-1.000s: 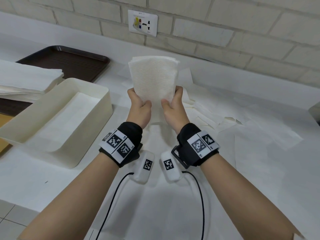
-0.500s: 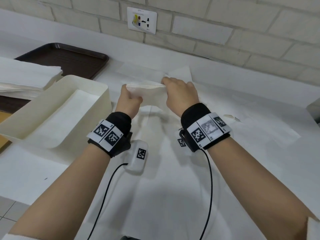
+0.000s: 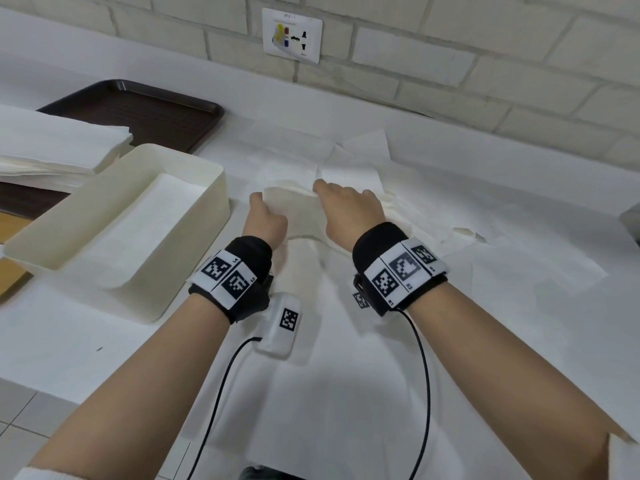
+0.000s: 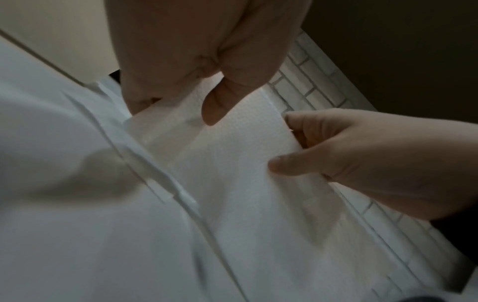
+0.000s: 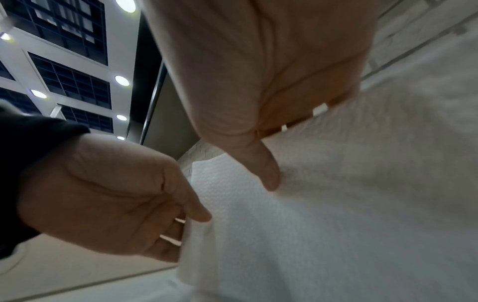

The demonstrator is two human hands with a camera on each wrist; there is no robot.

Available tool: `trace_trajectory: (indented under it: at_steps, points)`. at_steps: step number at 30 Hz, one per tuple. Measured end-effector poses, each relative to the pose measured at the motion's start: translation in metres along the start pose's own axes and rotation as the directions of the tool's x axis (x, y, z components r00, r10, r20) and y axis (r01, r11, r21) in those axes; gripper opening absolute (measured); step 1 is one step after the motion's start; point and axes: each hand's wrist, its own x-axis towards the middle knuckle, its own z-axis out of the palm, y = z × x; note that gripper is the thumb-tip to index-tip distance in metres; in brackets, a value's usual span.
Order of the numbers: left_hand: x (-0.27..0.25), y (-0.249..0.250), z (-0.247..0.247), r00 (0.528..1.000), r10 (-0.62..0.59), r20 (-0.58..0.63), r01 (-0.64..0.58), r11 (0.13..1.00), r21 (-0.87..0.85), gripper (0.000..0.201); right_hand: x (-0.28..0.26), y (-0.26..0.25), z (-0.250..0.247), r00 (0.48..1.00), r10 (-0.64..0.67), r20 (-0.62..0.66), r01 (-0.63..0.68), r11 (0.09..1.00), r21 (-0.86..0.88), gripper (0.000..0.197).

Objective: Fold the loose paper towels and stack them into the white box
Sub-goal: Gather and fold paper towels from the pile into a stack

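A white embossed paper towel (image 3: 294,202) hangs low over the counter between my two hands, doubled over. My left hand (image 3: 265,218) pinches its left edge between thumb and fingers, and the same pinch shows in the left wrist view (image 4: 199,106) on the paper towel (image 4: 232,143). My right hand (image 3: 346,209) pinches the right edge, thumb under and fingers on top. In the right wrist view my right hand (image 5: 269,155) and the paper towel (image 5: 245,204) show the same grip. The white box (image 3: 194,244) stands to the left with flat towels (image 3: 138,220) lying in it.
A dark brown tray (image 3: 145,112) sits at the back left under a pile of white towels (image 3: 52,150). Several loose towels (image 3: 450,244) lie spread over the white counter on the right. A brick wall with a socket (image 3: 292,36) runs along the back.
The towel, held upright in front of me a second ago, has been brought down and forward over the counter. Both hands moved away from me and my right hand turned palm down.
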Motion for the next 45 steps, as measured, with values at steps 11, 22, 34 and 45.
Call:
trace_trajectory:
  at_steps: [11, 22, 34, 45]
  points:
    - [-0.002, 0.007, -0.005, 0.999, -0.045, 0.006, 0.045, 0.96, -0.275, 0.087, 0.002, 0.009, 0.003, 0.979, 0.202, -0.029, -0.14, 0.766, 0.628, 0.023]
    - [-0.024, 0.026, -0.007, 0.911, 0.411, -0.018, -0.411, 0.907, -0.089, 0.039, 0.002, -0.015, 0.002, 0.974, 0.223, -0.05, -0.017, 0.289, 0.957, 0.021]
    - [-0.032, 0.029, -0.029, 0.942, 0.325, -0.089, -0.323, 0.946, 0.03, 0.019, 0.015, -0.02, 0.002, 0.978, 0.186, 0.099, -0.119, 0.104, 0.987, 0.019]
    - [-0.048, 0.048, -0.08, 0.973, 0.194, 0.128, -0.218, 0.954, 0.207, 0.028, 0.033, -0.012, -0.021, 0.987, 0.124, 0.103, -0.12, 0.143, 0.982, 0.053]
